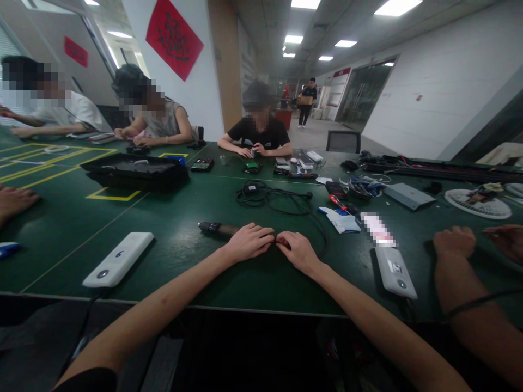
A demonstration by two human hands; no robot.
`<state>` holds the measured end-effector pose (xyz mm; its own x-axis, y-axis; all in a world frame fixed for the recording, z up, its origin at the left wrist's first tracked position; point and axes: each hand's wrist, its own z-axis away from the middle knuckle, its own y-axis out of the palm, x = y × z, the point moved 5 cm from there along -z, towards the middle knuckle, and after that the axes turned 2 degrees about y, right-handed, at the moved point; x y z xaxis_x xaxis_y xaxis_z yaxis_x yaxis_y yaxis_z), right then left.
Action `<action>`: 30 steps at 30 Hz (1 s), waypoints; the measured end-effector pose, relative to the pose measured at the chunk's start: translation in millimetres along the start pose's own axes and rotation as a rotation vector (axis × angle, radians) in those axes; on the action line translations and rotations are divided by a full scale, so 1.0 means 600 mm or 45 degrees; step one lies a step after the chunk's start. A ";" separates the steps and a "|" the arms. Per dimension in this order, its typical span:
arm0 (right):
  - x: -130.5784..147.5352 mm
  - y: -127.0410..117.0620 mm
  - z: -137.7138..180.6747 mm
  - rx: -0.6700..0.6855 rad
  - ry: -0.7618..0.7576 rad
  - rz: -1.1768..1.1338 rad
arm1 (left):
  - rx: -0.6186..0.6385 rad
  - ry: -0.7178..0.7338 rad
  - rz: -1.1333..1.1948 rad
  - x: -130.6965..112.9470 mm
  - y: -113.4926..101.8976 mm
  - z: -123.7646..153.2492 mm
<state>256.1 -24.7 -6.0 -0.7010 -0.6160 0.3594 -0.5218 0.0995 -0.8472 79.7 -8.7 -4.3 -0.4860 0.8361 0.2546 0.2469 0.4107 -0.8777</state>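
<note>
An electric screwdriver (214, 228) lies on the green table, its dark chuck end pointing left. My left hand (251, 242) is wrapped over the rear part of its body, fingers closed around it. At the tool's right end my right hand (297, 249) pinches the black cable (322, 223), close to my left fingertips. The exact joint between cable and tool is hidden by my fingers. The cable runs back to a loose coil (261, 193) further up the table.
A black tray (137, 169) stands back left. White devices lie left (118, 260) and right (394, 272). A red-handled screwdriver (337, 202) and a blue-white packet (343, 220) are right of the cable. Other people's arms rest at both sides; one person sits opposite.
</note>
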 end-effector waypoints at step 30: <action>0.000 0.000 0.002 -0.004 0.013 -0.049 | -0.025 -0.012 0.082 0.004 0.002 0.003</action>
<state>256.6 -25.5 -6.5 -0.6850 -0.6117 0.3958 -0.5502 0.0782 -0.8314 77.6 -6.8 -5.7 -0.4766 0.8574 0.1941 0.2938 0.3635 -0.8841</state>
